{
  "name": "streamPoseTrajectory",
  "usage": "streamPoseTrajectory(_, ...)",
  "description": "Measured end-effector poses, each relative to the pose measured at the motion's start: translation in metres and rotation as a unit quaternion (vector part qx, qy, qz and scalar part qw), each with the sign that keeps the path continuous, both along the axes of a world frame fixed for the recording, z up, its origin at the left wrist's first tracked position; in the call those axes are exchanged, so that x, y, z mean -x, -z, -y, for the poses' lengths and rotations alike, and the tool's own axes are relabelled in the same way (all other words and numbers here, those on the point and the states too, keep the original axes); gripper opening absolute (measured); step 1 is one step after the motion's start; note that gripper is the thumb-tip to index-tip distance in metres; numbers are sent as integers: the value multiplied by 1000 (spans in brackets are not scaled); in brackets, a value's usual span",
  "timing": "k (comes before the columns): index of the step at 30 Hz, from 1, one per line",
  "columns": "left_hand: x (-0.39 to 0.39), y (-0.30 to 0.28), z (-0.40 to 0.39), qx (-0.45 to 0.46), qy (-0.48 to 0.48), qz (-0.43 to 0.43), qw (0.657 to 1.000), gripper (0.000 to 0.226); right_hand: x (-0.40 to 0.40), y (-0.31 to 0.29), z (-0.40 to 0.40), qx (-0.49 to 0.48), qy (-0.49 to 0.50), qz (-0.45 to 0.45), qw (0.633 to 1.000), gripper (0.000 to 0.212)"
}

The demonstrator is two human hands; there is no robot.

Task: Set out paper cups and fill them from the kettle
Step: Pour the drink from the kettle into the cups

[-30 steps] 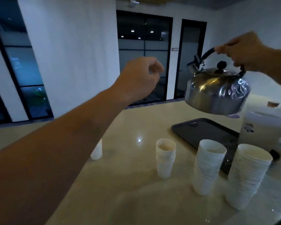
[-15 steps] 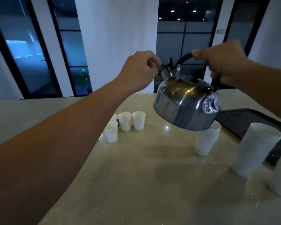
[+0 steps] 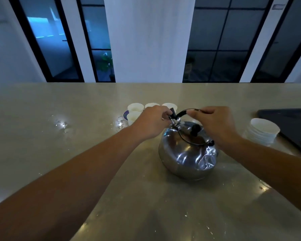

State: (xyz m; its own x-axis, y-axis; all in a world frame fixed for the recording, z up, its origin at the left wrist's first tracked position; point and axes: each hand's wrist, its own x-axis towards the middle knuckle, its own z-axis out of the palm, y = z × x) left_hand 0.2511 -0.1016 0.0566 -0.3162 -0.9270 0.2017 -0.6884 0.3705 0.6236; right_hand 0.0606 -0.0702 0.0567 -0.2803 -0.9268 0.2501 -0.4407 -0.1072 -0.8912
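right hand (image 3: 214, 126): ok so from my seat I see it wrapped around the black arched handle (image 3: 184, 112) of the kettle, fingers curled over the top, firm grip

left hand (image 3: 150, 121): pinched shut on the little black piece at the spout (image 3: 173, 113), thumb and fingertips closed on it; can't tell if the cap is flipped up or down

kettle (image 3: 188, 154): shiny steel, dented on its near right side, sitting on the tabletop between my two forearms, black lid knob (image 3: 195, 129) just under the handle

single cups (image 3: 135, 110): four white paper ones bunched together just beyond the left hand, three in a back row and one in front, partly hidden by my knuckles; can't tell what's in them

cup stack (image 3: 263, 131): nested white cups off to the right of the right hand, standing upright

tray (image 3: 290, 124): dark, flat, right behind the stack at the right edge

tabletop (image 3: 76, 136): beige and glossy, water droplets (image 3: 61, 124) scattered left of the cups

background: white pillar (image 3: 148, 39) with dark-framed glass on both sides
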Motion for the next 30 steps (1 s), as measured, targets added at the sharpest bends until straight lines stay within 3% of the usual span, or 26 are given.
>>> streamPoseTrajectory(6, 14, 21, 26, 6, -36, 5, 999, 19, 6, 21, 16, -2, -3, -26, 1000, 37)
streamPoseTrajectory(9, 21, 21, 39, 30, -75, 24, 996, 25, 10, 24, 23, -1, -11, -41, 999, 43)
streamPoseTrajectory(12, 25, 23, 50, 26, -111, 69, 991, 31, 11, 25, 27, -7, -21, -59, 998, 39)
streamPoseTrajectory(15, 29, 25, 58, 3, -120, 95, 988, 18, 10, 27, 31, -13, -32, -74, 997, 36)
streamPoseTrajectory(30, 31, 17, 70, -20, -126, 117, 985, 20, 13, 31, 35, -9, -42, -67, 997, 27)
